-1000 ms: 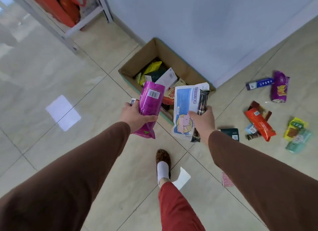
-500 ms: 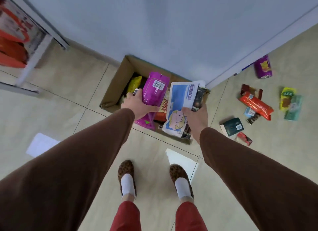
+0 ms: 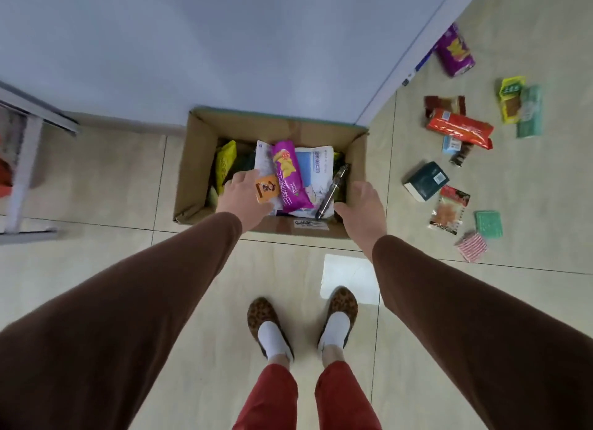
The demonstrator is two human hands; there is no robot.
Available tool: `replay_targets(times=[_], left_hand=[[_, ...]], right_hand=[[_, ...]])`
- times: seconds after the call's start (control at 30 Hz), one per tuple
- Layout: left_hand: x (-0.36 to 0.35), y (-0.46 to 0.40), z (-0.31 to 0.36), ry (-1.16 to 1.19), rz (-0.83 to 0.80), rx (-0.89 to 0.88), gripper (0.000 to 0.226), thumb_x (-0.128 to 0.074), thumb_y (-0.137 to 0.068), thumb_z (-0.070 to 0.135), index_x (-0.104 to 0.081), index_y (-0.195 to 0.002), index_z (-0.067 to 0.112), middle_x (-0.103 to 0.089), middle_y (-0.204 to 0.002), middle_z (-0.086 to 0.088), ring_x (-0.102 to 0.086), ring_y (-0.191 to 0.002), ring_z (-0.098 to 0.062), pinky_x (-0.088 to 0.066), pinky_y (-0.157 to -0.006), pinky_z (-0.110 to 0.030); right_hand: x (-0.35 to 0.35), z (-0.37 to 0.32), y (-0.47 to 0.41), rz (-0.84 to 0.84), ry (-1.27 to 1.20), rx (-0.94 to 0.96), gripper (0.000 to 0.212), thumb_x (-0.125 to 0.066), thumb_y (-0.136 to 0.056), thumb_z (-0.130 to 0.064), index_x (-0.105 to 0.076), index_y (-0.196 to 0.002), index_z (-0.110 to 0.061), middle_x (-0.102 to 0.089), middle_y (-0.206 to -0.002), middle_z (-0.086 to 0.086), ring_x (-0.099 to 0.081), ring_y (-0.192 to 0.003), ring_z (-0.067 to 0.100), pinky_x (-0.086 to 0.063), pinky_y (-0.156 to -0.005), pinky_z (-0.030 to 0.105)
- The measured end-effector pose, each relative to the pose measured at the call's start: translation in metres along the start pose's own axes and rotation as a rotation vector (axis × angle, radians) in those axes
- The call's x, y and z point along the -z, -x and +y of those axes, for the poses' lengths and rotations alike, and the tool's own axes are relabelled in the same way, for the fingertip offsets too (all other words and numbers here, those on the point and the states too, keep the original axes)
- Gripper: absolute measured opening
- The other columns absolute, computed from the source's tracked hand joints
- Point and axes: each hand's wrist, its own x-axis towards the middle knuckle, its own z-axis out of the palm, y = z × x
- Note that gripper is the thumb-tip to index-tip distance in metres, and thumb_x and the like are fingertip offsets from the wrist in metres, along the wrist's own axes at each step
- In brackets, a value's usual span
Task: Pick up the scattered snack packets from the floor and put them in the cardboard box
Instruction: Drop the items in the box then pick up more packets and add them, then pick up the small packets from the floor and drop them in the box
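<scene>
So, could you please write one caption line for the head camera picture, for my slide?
Both open hands hover over the cardboard box, magenta packet inside; more packets lie on the floor.

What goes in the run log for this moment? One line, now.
left hand: open over cardboard box | right hand: open, empty | magenta packet: in box | floor packets: remaining right

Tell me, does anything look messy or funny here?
Yes. Snack packets lie scattered on the floor right of the box, not yet put away. A white paper also lies by the feet.
</scene>
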Motion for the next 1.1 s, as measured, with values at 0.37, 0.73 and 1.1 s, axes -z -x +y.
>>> replay_targets(times=[0.37,0.73,1.1], left_hand=[[-0.006,0.050,0.100,-0.199,0.019,-0.305,0.061,-0.068,-0.087,0.033,-0.044,-0.141,0.020,-0.050,-0.141,-0.007,-0.047,-0.128,-0.030,-0.040,-0.104,-0.045],[-0.099,0.109,0.272,-0.317,-0.079,-0.421,0.063,-0.066,-0.086,0.030,-0.042,-0.142,0.018,-0.053,-0.137,-0.007,-0.048,-0.125,-0.030,-0.041,-0.100,-0.044],[-0.225,0.135,0.425,-0.161,-0.132,-0.334,0.061,-0.066,-0.088,0.030,-0.042,-0.143,0.020,-0.050,-0.138,-0.004,-0.045,-0.128,-0.025,-0.041,-0.104,-0.042]], right_hand=[[0.092,0.055,0.050,0.056,0.081,0.044,0.045,-0.064,-0.093,-0.024,-0.054,-0.136,-0.018,-0.058,-0.132,0.003,-0.054,-0.120,0.024,-0.048,-0.100,0.043],[0.220,0.200,0.071,0.122,0.109,0.064,0.048,-0.066,-0.092,-0.021,-0.054,-0.138,-0.016,-0.058,-0.136,0.005,-0.054,-0.123,0.028,-0.047,-0.103,0.044],[0.338,0.341,0.021,0.051,0.237,0.048,0.045,-0.064,-0.091,-0.020,-0.054,-0.134,-0.014,-0.059,-0.129,0.008,-0.052,-0.119,0.029,-0.047,-0.098,0.042]])
